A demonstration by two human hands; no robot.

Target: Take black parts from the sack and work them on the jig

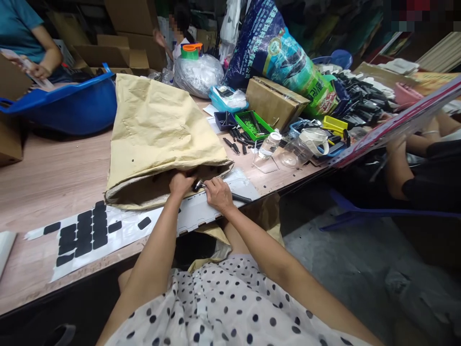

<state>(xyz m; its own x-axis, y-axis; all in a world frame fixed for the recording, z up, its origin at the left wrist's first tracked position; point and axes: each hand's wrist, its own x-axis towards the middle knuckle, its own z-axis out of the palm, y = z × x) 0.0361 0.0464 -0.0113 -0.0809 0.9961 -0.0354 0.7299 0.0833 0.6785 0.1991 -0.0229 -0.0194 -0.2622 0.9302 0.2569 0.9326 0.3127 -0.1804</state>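
My left hand (182, 184) is at the mouth of a large yellow paper sack (162, 129) lying on the table. Its fingertips are hidden in the sack's shadow, so what they hold cannot be made out. Close beside it, my right hand (218, 194) is closed round a slim tool with a shiny metal end (198, 185) that points toward my left hand. From under the right hand a black handle (241, 197) sticks out to the right, in line with the metal end. Beneath both hands lies a white sheet (194, 218) at the table edge.
Black rounded pads (85, 233) lie on white backing at left. Beyond are a blue basin (68, 105), a green tray (254, 124), a cardboard box (275, 103), a clear bottle (270, 144) and a plastic jug (304, 146). Other people sit at left, behind and at right.
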